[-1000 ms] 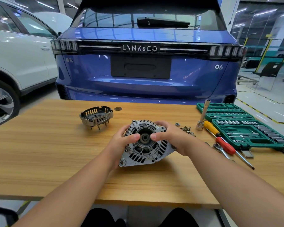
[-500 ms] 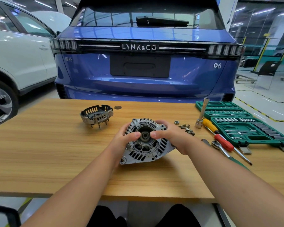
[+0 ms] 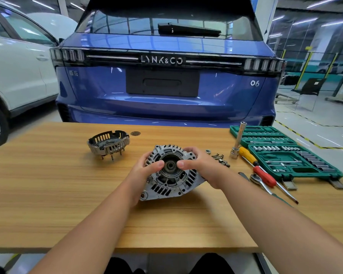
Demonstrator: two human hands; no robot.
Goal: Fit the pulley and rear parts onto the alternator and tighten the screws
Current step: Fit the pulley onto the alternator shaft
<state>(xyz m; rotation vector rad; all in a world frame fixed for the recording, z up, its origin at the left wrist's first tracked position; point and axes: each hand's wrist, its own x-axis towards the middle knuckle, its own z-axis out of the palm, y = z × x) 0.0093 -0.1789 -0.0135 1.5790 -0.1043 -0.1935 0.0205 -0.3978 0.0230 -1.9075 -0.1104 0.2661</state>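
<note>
Fingers of the left hand (image 3: 142, 175) and right hand (image 3: 203, 168) curl round the ribbed grey metal alternator (image 3: 171, 174), tilted mid-way along the wooden counter (image 3: 48, 194). The slotted metal rear cover (image 3: 108, 144) sits apart, far-left.

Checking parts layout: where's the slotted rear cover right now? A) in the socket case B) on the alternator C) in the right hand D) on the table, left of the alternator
D: the slotted rear cover sits alone on the table, left of and beyond the alternator, which both hands grip.
</note>
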